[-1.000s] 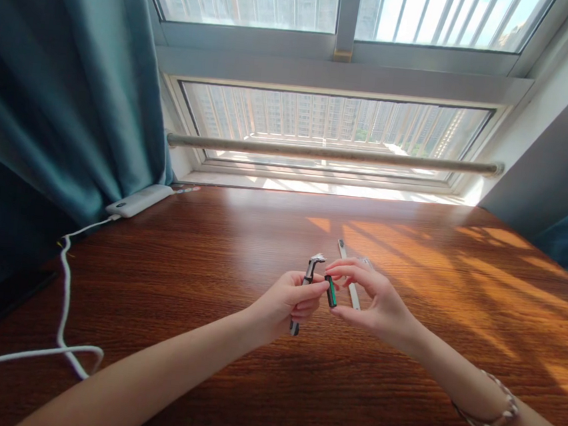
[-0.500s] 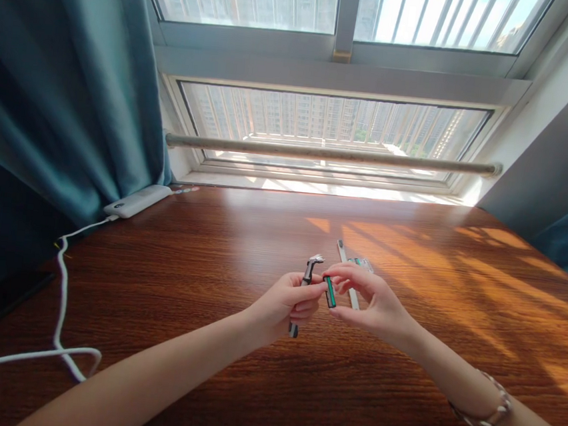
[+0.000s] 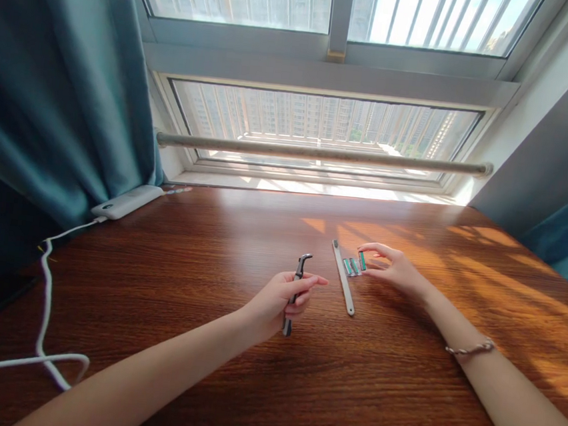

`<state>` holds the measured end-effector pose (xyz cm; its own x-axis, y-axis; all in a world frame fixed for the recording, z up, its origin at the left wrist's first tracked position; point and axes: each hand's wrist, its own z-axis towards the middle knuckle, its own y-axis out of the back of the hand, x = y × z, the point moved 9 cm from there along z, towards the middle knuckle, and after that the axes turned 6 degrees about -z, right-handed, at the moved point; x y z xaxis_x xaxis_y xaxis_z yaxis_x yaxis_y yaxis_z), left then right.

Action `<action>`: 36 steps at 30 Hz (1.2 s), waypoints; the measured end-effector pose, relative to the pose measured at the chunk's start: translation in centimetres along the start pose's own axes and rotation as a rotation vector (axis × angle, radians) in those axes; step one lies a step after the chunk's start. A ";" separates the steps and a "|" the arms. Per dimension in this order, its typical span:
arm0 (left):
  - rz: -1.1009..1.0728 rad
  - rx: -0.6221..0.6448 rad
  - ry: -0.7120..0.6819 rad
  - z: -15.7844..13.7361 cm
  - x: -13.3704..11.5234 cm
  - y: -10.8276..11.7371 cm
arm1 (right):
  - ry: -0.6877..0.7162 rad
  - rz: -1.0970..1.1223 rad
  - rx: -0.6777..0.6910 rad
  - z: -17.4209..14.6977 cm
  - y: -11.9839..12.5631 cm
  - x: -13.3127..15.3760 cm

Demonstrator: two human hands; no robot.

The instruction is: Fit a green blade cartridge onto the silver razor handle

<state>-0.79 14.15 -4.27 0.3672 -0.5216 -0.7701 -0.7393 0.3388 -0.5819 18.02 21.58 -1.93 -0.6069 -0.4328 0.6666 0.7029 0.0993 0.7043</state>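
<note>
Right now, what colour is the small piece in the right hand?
The piece is green with dark edges; head view.

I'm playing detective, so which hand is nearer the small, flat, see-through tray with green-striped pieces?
Right. The right hand is just beside the tray, at its right end. The left hand is farther away, on the other side of the long, thin white stick.

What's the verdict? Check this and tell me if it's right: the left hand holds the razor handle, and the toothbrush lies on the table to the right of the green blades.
One point is wrong: in the head view, the toothbrush lies to the left of the green blades. It does lie on the table, and the left hand does hold the razor handle.
</note>
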 end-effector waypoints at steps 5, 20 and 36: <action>-0.015 -0.021 0.006 0.3 0.2 0.5 | -0.010 0.013 0.044 -0.1 -1.5 -1.6; 0.061 -0.150 -0.032 0.3 -0.2 1.4 | 0.148 0.200 -0.058 -0.5 -0.5 4.8; -0.012 -0.107 -0.094 -0.2 -0.9 0.4 | 0.227 0.249 -0.002 -1.6 -1.7 10.5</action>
<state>-1.54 14.63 -3.78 0.4240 -0.4478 -0.7872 -0.7886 0.2448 -0.5640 11.03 15.40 3.49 -0.3186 -0.5840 0.7466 0.8198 0.2256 0.5263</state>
